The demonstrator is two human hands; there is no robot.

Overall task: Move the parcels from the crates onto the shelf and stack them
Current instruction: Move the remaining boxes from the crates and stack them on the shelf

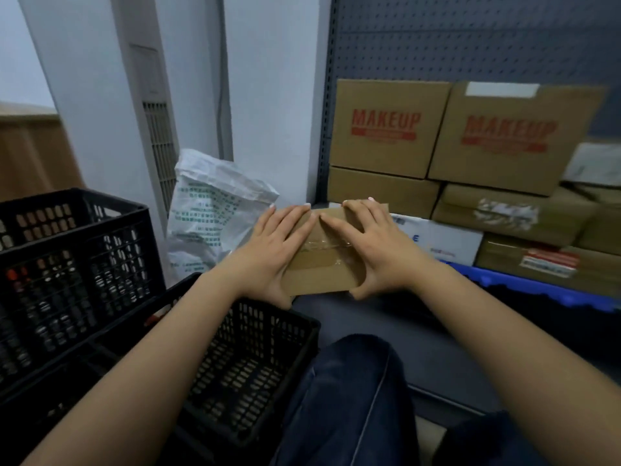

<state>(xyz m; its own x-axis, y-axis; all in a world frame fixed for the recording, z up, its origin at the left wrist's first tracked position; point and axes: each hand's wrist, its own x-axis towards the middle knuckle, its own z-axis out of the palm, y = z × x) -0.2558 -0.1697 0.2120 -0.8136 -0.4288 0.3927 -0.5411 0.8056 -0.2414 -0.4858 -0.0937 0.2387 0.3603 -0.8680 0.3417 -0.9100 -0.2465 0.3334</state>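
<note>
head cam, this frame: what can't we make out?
All head view.
- Flat brown cardboard parcel: whether it rests on the dark shelf; left hand and right hand hide its edges.
- Small red print on the MAKEUP cardboard boxes: motion-blurred.
- Black plastic crate: contents masked by lattice, cut by left edge.
- White printed bag: text too small.

Dark shelf [386, 317]: cardboard boxes [383, 193] stacked at back, white box [447, 243] lowest, blue plastic edge [537, 287] in front.
</note>
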